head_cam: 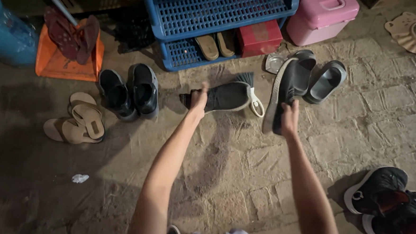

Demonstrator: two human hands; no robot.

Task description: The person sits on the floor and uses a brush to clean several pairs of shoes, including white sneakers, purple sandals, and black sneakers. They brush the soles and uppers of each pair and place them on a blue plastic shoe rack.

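Note:
My left hand grips a dark grey knit shoe with a white sole and heel loop, held sideways above the stone floor. My right hand holds the matching grey shoe upright by its lower end, the pale sole edge facing left. Both arms reach forward from the bottom of the view, and the two shoes are about a hand's width apart.
A blue plastic shoe rack with tan sandals and a red box stands ahead, a pink case to its right. Black clogs, tan sandals, grey slides, an orange dustpan and black sneakers lie around.

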